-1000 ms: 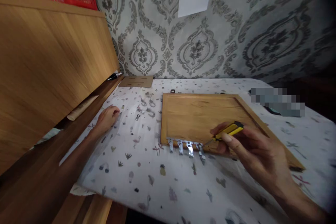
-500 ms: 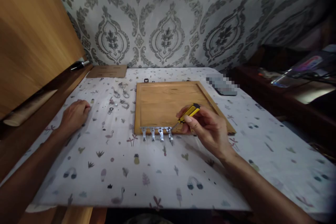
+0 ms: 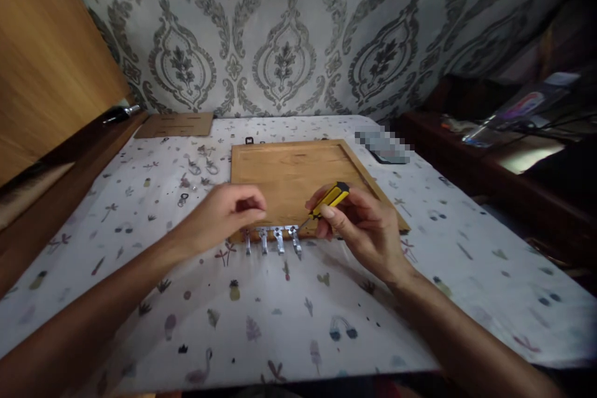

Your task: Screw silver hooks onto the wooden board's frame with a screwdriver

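A yellow and black screwdriver [image 3: 332, 199] is gripped by my right hand [image 3: 366, 230], its tip slanting down to the right end of a metal hook rail [image 3: 278, 241]. The rail, with several silver hooks, lies along the near edge of a framed wooden board [image 3: 291, 177]. My left hand [image 3: 233, 208] is over the board's near left part, thumb and fingers drawn together in a pinch. Anything between those fingertips is too small to make out.
Small metal rings and clips [image 3: 200, 165] lie left of the board. Brown cardboard [image 3: 175, 125] is at the back left, a blurred-out phone [image 3: 392, 154] at the back right. A wooden panel [image 3: 51, 43] stands on the left, and a plastic bottle [image 3: 513, 109] lies on the right.
My left hand has come from the tablecloth at the left over to the board, near the hook rail. My right hand keeps the screwdriver at the rail's right end. The view has shifted slightly.
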`<action>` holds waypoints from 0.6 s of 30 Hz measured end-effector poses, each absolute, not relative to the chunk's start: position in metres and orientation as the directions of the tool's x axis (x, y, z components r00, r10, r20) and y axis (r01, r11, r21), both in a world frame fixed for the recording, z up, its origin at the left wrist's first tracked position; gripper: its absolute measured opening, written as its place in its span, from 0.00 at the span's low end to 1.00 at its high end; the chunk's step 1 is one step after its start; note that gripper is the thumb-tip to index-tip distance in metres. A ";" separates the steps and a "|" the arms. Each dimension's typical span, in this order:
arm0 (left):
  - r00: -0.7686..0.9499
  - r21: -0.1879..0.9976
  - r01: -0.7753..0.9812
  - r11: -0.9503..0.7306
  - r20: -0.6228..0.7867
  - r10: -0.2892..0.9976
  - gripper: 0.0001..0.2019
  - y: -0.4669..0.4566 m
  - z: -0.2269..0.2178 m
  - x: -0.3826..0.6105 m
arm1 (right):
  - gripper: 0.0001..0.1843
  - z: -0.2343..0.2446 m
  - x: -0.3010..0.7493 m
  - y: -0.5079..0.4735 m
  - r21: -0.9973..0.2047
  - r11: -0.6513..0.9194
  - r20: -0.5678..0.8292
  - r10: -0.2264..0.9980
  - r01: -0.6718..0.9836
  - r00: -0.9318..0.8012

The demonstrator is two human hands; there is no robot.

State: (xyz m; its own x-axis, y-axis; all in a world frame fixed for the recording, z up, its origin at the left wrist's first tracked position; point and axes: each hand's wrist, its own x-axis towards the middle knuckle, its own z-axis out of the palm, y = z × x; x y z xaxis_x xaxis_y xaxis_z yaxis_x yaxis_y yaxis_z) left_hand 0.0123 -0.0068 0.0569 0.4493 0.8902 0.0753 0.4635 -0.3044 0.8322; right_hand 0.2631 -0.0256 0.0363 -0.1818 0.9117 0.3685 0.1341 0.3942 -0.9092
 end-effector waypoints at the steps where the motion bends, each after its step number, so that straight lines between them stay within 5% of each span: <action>1: 0.490 0.852 0.434 -0.292 0.049 0.871 0.08 -0.004 0.055 0.024 | 0.21 0.036 0.263 -0.026 -0.908 0.396 0.371 0.911 0.136 -0.180; 18: 0.607 0.760 0.545 -0.355 -0.066 0.792 0.08 0.009 0.031 0.058 | 0.17 0.034 0.264 -0.027 -0.897 0.418 0.399 0.905 0.140 -0.149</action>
